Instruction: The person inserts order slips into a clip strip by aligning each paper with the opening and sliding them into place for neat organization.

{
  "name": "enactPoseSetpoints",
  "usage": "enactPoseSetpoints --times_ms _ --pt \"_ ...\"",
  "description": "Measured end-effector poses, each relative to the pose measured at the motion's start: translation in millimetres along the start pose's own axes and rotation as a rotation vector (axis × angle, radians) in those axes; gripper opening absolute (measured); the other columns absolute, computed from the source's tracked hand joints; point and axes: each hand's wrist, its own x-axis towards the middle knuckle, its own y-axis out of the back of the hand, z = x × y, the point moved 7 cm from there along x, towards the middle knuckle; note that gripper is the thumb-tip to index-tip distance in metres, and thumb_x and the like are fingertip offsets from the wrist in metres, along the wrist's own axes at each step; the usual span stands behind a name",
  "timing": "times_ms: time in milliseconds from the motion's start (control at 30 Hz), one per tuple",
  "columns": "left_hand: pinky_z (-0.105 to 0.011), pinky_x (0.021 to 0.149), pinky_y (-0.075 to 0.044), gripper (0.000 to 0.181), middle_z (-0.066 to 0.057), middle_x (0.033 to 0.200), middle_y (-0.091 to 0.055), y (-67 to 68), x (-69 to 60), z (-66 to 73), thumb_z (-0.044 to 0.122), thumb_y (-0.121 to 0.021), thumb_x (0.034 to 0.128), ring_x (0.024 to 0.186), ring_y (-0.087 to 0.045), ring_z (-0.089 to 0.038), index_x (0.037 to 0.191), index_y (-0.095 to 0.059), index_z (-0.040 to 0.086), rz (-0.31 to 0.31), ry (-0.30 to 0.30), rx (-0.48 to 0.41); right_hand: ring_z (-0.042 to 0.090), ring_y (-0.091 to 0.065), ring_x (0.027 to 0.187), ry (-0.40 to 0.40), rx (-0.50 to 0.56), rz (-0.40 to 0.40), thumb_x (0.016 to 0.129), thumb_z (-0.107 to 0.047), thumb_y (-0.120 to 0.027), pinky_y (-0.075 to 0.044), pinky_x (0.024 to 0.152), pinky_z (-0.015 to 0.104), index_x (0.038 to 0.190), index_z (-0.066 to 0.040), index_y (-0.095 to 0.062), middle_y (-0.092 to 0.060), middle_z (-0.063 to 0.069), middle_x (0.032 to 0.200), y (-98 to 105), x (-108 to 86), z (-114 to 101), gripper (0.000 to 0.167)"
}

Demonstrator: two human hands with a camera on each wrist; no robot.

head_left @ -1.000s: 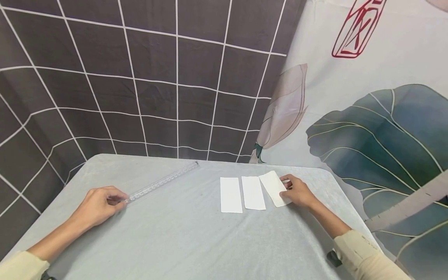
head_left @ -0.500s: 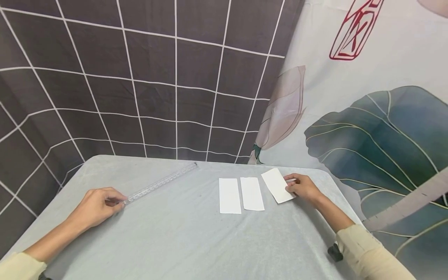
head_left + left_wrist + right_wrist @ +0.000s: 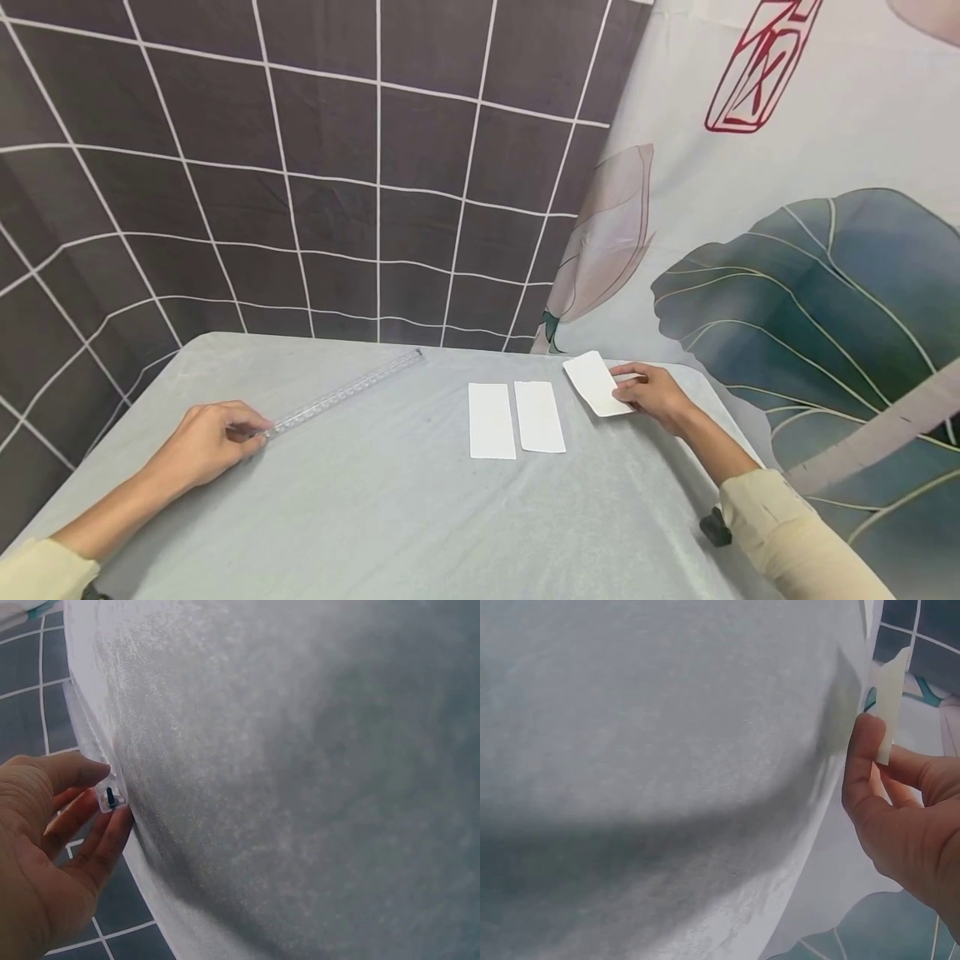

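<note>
On the left of the table, my left hand [image 3: 213,442] pinches the near end of a clear plastic ruler [image 3: 345,392], which slants away toward the back edge. In the left wrist view, thumb and fingers grip the ruler's end [image 3: 111,796], where a dark mark shows. My right hand [image 3: 654,395] holds a white paper slip [image 3: 596,383] by its right edge, between thumb and fingers. The slip is tilted, and the right wrist view shows this paper [image 3: 891,701] nearly edge-on, raised off the cloth. Two more white slips, one left [image 3: 492,421] and one right [image 3: 539,417], lie flat side by side.
A pale grey cloth covers the table [image 3: 360,517]. Behind it hangs a dark curtain [image 3: 322,208] with white grid lines, and at right a white curtain [image 3: 690,183] with leaf prints. A small black object [image 3: 716,527] sits beneath the right sleeve.
My right hand has drawn its paper slip away from the other two, lifting and tilting it toward the back right. The left hand and ruler stay about where they were.
</note>
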Motion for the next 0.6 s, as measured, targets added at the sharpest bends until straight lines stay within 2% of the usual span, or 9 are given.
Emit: enactPoseSetpoints --times_ms 167,300,600 --pt "-0.022 0.07 -0.062 0.019 -0.004 0.095 -0.084 -0.2 0.0 -2.1 -0.001 -0.094 0.0786 0.08 -0.064 0.008 0.092 -0.087 0.01 -0.006 0.015 -0.017 0.009 -0.068 0.095 0.004 0.02 -0.012 0.107 -0.006 -0.073 -0.06 0.078 0.022 0.157 0.005 -0.057 -0.077 0.023 0.129 -2 4.8 -6 0.053" --pt "-0.022 0.072 -0.062 0.018 -0.005 0.097 -0.084 -0.4 0.6 -4.3 0.001 -0.093 0.0803 0.081 -0.066 0.006 0.093 -0.087 0.01 -0.028 0.035 -0.018 0.008 -0.069 0.094 0.006 0.035 -0.022 0.107 -0.007 -0.073 -0.061 0.078 0.022 0.156 0.005 -0.058 -0.078 0.023 0.129 -5 8.7 -10 0.052" --pt "-0.022 0.072 -0.063 0.018 -0.006 0.097 -0.084 -0.7 2.1 -3.6 0.0 -0.093 0.0805 0.081 -0.067 0.006 0.093 -0.087 0.01 -0.039 0.036 -0.016 0.007 -0.072 0.096 0.028 0.062 -0.046 0.107 -0.007 -0.073 -0.062 0.079 0.022 0.153 0.007 -0.06 -0.077 0.027 0.134 -18 17.4 -27 0.05"
